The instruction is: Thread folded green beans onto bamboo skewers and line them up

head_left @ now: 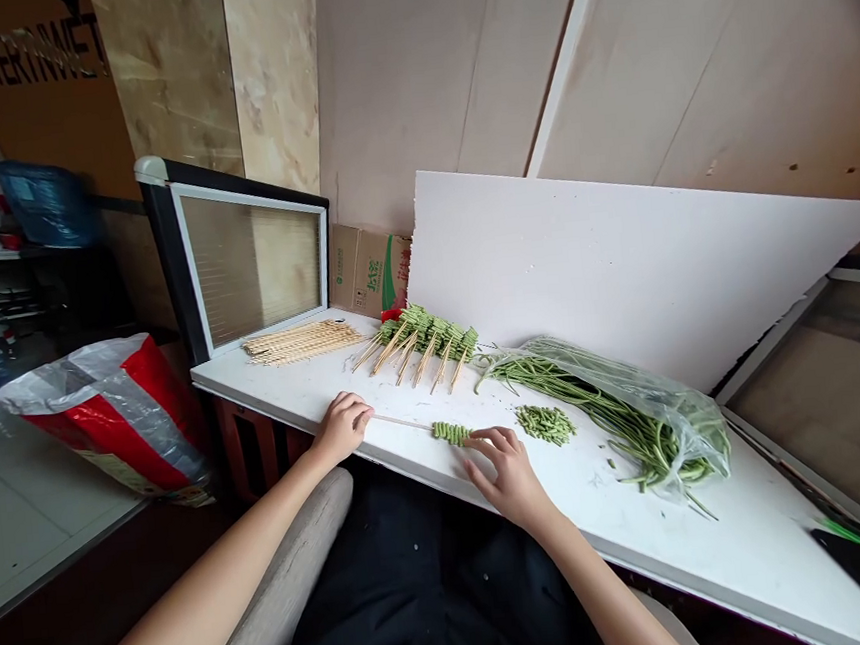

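My left hand (pixel 343 425) is closed on the bare end of a thin bamboo skewer (pixel 405 421) near the table's front edge. Short green bean pieces (pixel 451 432) sit side by side in a row along the skewer's other end. My right hand (pixel 504 472) is beside the right end of that row, its fingers apart and the fingertips at or very near the last piece. Just beyond it lies a small heap of cut bean pieces (pixel 545 424). Stacked behind are several loaded bean skewers (pixel 431 334), their bare sticks pointing toward me.
Bare skewers (pixel 303 342) lie in a bundle at the table's left. Long uncut beans (pixel 594 398) spill from a clear plastic bag (pixel 680 421) on the right. A white board (pixel 606 267) leans behind. A red-and-white sack (pixel 121 410) stands on the floor at left.
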Demonstrator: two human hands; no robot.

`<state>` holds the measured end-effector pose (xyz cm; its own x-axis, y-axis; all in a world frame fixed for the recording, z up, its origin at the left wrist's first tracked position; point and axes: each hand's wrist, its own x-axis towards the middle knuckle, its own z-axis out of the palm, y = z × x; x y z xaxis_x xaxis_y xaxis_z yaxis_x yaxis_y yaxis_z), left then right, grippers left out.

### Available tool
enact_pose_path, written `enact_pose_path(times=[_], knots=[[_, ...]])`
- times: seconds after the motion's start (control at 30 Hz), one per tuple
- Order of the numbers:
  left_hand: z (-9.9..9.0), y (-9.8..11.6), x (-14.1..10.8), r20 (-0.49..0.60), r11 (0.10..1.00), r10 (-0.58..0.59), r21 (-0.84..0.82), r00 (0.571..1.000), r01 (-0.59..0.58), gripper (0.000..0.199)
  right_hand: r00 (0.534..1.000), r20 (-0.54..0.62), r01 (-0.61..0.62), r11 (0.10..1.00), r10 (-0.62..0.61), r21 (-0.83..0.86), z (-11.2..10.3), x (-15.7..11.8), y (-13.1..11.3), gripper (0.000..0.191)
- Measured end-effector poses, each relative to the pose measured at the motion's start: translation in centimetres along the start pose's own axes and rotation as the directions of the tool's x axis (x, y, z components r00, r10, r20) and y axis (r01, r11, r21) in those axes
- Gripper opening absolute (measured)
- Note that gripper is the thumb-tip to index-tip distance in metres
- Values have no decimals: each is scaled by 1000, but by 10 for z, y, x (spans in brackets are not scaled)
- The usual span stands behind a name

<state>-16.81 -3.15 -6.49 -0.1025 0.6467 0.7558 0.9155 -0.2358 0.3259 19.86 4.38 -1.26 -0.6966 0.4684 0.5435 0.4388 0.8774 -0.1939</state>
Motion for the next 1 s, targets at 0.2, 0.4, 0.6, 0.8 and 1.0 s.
enact_pose_path(times=[0.2,0.4,0.6,0.8,1.0], knots=[[-7,5,-5,14,997,42,63,999,-43,30,999,28,41,993,-39,-112,24,26,-8,34],[-4,7,-8,-16,999,20,45,1000,-19,32,998,37,48,992,-44,-117,37,24,-20,35],[1,7,-11,-16,999,19,37,1000,-18,31,999,19,34,989,-31,-144,42,17,-28,37],[5,4,-12,-21,999,24,30,1000,-23,29,999,23,34,987,-30,-154,42,18,-33,42],[5,3,-12,-34,999,32,26,999,-31,29,999,42,29,985,-22,-170,46,18,-36,43]])
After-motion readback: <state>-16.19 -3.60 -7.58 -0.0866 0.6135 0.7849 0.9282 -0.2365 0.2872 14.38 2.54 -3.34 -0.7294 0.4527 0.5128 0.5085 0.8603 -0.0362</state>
